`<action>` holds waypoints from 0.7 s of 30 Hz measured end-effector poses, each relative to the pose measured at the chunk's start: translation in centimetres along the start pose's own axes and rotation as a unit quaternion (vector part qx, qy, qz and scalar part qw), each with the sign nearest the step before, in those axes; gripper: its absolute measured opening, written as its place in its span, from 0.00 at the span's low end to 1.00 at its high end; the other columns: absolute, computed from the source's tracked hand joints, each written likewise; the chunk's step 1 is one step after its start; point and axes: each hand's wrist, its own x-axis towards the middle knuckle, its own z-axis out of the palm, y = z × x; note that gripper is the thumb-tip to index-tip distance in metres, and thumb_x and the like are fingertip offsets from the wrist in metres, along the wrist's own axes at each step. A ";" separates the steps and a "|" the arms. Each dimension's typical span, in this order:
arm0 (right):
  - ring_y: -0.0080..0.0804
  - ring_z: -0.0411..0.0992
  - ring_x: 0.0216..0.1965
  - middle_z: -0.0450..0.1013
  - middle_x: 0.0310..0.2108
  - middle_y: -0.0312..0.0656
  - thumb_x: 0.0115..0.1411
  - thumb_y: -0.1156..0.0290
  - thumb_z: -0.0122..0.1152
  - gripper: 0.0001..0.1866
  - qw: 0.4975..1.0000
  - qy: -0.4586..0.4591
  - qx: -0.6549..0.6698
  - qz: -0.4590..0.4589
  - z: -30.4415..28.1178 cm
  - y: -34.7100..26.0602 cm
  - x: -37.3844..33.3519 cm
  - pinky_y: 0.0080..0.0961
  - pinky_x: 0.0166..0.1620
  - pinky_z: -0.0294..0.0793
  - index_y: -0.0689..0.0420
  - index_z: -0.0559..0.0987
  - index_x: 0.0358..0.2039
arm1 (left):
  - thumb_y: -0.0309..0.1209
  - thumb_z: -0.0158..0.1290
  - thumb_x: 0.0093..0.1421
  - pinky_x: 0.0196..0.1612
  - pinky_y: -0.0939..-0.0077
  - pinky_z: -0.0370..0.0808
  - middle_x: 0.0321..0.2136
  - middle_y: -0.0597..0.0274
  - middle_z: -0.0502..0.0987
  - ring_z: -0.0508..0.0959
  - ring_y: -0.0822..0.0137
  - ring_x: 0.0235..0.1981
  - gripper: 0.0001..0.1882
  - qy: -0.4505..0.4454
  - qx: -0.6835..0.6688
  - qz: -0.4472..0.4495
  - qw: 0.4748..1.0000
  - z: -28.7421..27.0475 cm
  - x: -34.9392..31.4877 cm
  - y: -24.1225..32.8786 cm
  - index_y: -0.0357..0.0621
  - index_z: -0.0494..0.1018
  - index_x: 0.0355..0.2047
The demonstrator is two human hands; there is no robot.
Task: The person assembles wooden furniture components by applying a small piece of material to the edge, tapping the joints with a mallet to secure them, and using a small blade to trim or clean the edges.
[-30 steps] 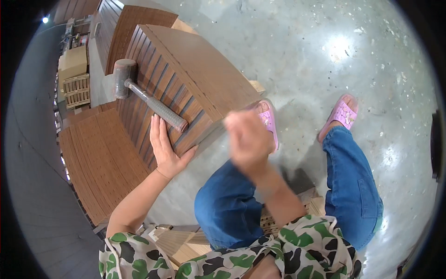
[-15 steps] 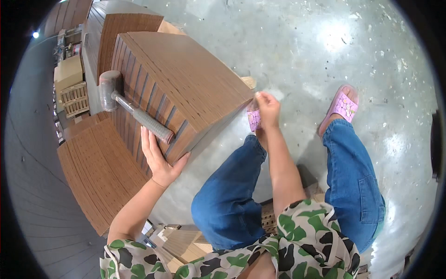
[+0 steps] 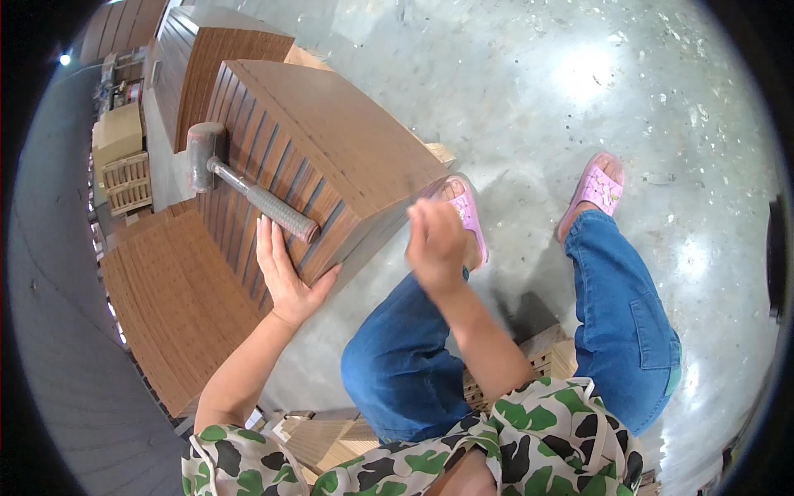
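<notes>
A stack of brown boards (image 3: 347,124) stands in front of me on the left, with dark gaps between strips on its upper face. My left hand (image 3: 285,277) rests open on the near corner of that face, fingers extended and thumb spread over the edge. Just beyond its fingertips lies a mallet (image 3: 277,211) with a worn dark head and a grey ribbed handle. My right hand (image 3: 438,240) is off the stack, near its right corner and above my lower leg. Its fingers are curled together and blurred; anything between them is too small to make out.
Another brown stack (image 3: 178,306) stands to the left, and a further one (image 3: 223,66) behind. Light wooden pallets (image 3: 126,182) sit at the far left. My feet in pink slippers (image 3: 600,186) are on the grey concrete floor (image 3: 513,91).
My right hand has left the stack's right corner and come back toward me and slightly left. My left hand stays on the stack, and the mallet lies as before.
</notes>
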 end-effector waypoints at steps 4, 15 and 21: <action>0.33 0.72 0.28 0.73 0.28 0.43 0.52 0.81 0.61 0.04 0.983 0.001 0.184 -0.021 -2.2 -2.6 2.1 0.24 0.33 0.71 0.64 0.76 0.30 | 0.41 0.67 0.39 0.62 0.50 0.50 0.62 0.35 0.47 0.50 0.40 0.63 0.56 0.001 -0.011 0.004 1.000 0.6 0.3 0.5 0.31 0.46 0.62; 0.21 0.71 0.24 0.76 0.22 0.39 0.54 0.71 0.63 0.08 0.897 -0.098 0.092 0.422 2.0 23.0 -2.3 0.22 0.29 0.70 0.62 0.79 0.31 | 0.42 0.66 0.40 0.62 0.52 0.51 0.62 0.34 0.47 0.51 0.39 0.63 0.56 0.001 -0.025 0.014 1.000 1.3 0.5 0.6 0.30 0.46 0.62; 0.49 0.72 0.30 0.73 0.25 0.50 0.51 0.74 0.59 0.05 0.982 -0.135 -0.050 0.123 0.9 16.9 1.3 0.35 0.37 0.72 0.61 0.78 0.28 | 0.41 0.67 0.41 0.63 0.55 0.51 0.63 0.36 0.46 0.50 0.41 0.64 0.57 -0.013 -0.025 0.005 1.000 0.7 0.5 0.8 0.33 0.44 0.63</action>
